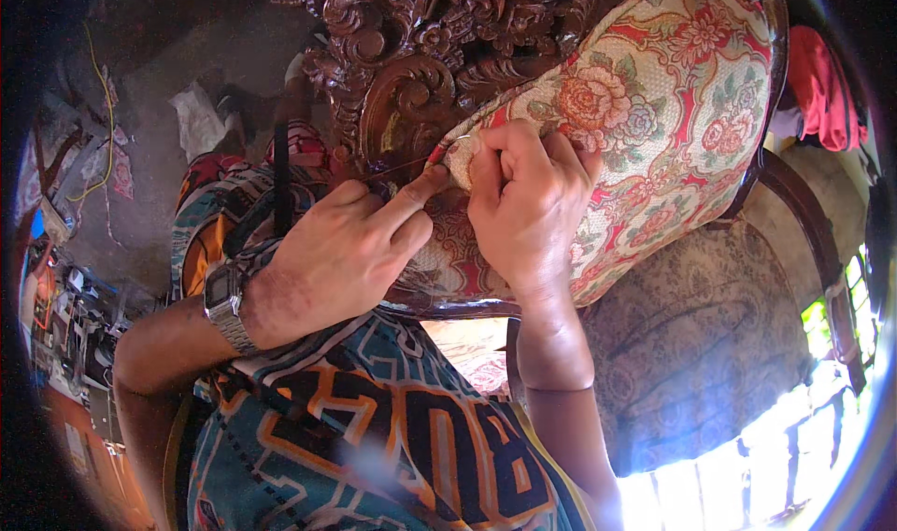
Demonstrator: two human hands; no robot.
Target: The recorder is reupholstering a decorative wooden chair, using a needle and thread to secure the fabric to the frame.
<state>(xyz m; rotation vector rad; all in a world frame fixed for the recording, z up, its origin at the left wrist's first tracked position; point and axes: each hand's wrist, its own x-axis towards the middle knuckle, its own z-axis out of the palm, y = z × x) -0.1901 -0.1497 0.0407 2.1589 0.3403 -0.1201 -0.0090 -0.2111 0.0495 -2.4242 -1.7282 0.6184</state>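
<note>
A floral upholstered chair back (645, 111), cream and red, lies tilted before me in a carved dark wood frame (411, 92). My right hand (528, 185) is closed at the fabric's edge, its thumb and forefinger pinching what looks like a thin curved needle (462, 139); most of it is hidden. My left hand (360, 241) stays just left of it, forefinger reaching to the fabric edge and the other fingers curled. A fine thread (402, 166) stretches from the left hand to that edge. The left fingers seem closed on the thread, though the grip is partly hidden.
Another chair with a faded patterned cover (701, 344) stands at the right, near a bright barred opening (747, 466). Red cloth (822, 92) hangs at the far right. A pale plastic bag (198, 118) and a yellow cord (105, 148) lie on the left floor, with cluttered tools (79, 316) below.
</note>
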